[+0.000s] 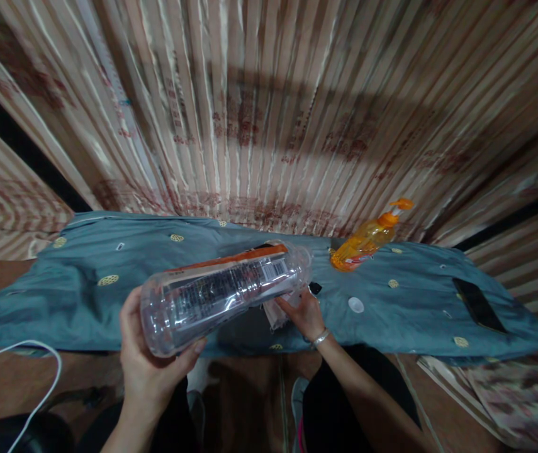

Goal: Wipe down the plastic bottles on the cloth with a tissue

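A large clear plastic bottle (221, 296) with an orange, white and black label and a barcode lies tilted in the air before me. My left hand (148, 352) is wrapped round its broad base end. Close by the bottle's other end, my right hand (307, 313) has its fingers closed on a pale cloth (275, 314), partly hidden by the bottle. Whether the cloth touches the bottle I cannot tell. Just right of that hand are a small black object (314, 288) and a round white disc (356, 305).
A pump bottle (360, 245) of orange liquid stands on the blue-green covered surface (420, 296). A dark phone (479, 304) lies at the right. Striped curtains (269, 126) hang behind. A white cable (54, 377) loops at the lower left.
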{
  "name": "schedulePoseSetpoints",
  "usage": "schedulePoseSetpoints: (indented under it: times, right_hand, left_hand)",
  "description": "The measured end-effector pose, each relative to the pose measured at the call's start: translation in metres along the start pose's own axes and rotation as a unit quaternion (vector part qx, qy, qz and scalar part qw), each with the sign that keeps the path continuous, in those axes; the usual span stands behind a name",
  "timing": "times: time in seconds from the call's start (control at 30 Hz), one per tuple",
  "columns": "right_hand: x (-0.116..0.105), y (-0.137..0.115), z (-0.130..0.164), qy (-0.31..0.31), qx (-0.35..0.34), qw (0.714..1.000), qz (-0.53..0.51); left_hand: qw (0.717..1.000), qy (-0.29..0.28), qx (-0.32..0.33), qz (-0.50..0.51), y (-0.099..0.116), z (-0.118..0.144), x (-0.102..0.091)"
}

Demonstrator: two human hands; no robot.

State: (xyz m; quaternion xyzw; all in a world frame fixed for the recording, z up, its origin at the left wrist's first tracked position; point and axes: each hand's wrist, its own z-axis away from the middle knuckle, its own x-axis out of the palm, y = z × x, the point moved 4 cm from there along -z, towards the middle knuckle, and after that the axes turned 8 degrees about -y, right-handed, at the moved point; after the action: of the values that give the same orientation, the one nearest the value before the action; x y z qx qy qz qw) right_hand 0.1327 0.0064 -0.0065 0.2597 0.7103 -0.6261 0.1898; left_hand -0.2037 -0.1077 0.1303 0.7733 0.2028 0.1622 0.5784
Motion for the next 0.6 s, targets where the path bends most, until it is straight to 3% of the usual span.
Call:
schedulePoseSetpoints:
  times: [0.6]
  right_hand:
    - [-0.0059,-0.0085,-0.0006,-0.015,0.000,1.000,-0.012]
  left_hand:
    - [1.000,-0.005,-0.009,-0.008,0.0023,0.0003,0.0009]
